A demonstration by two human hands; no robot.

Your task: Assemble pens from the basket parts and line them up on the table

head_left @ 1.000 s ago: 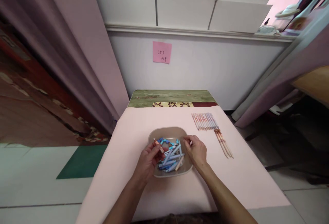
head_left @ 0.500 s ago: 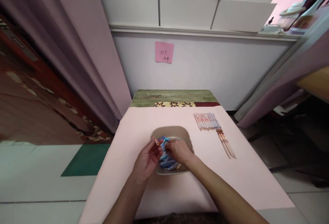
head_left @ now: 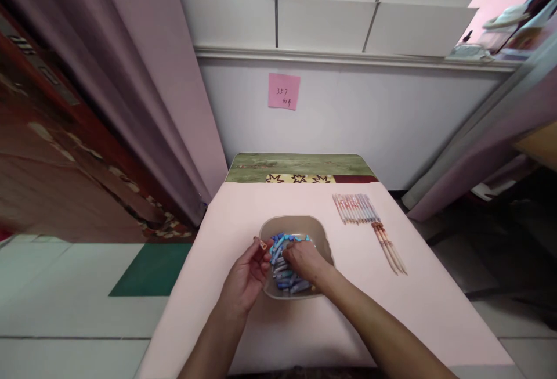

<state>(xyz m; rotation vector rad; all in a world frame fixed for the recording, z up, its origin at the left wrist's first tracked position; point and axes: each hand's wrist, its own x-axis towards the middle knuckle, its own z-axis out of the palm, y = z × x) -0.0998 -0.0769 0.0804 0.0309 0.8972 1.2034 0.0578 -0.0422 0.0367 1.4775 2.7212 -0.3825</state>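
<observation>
In the head view, my left hand (head_left: 247,271) pinches a small orange-brown pen cap (head_left: 263,245), its open end turned toward me. It hovers at the left rim of a grey-brown plastic bin (head_left: 319,234). Inside the bin lie several blue, purple and grey pen caps (head_left: 287,280). My right hand (head_left: 307,260) reaches down into the bin, its fingers closed together among the caps. The fingertips are partly hidden, and whether they hold anything I cannot tell.
On the pink tablecloth (head_left: 369,315), several pens (head_left: 357,209) lie side by side to the right. A few longer-looking pens (head_left: 389,248) point toward me below them. Beyond the table, a pink note (head_left: 284,91) is stuck to the wall. A curtain (head_left: 174,106) hangs at the left.
The view has shifted slightly, moving the scene a little to the right. My right hand has moved slightly within the bin, uncovering more caps. My left hand keeps the cap, now tilted differently.
</observation>
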